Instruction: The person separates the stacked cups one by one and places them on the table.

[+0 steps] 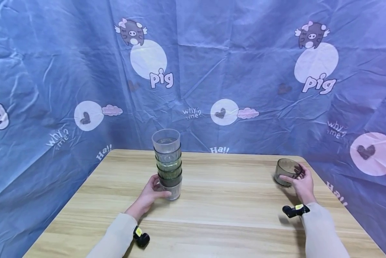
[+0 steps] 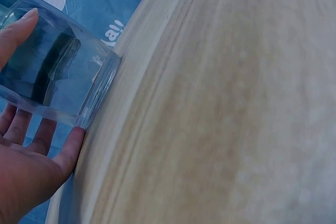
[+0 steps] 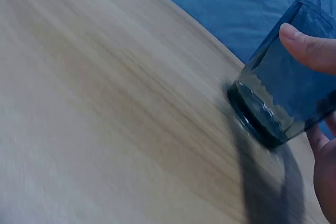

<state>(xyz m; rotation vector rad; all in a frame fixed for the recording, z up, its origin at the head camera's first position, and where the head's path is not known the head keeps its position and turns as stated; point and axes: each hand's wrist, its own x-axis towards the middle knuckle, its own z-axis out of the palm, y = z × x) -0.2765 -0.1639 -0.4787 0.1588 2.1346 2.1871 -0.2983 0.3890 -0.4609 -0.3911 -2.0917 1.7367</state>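
Observation:
A tall stack of nested glasses (image 1: 169, 172) stands upright on the left half of the table, mixing clear, green and grey ones. My left hand (image 1: 151, 192) grips the lowest clear glass (image 2: 79, 85), thumb on one side and fingers round the other. Toward the far right corner, my right hand (image 1: 301, 182) holds a single dark tinted glass (image 1: 284, 170) between thumb and fingers. In the right wrist view this tinted glass (image 3: 281, 87) is upright relative to the tabletop, its base very near the wood; whether it touches I cannot tell.
The pale wooden table (image 1: 212, 211) ends at a blue printed cloth (image 1: 199, 71) that hangs behind it and along both sides. A small black device (image 1: 142, 238) is strapped to the left wrist and another black device (image 1: 295, 210) to the right.

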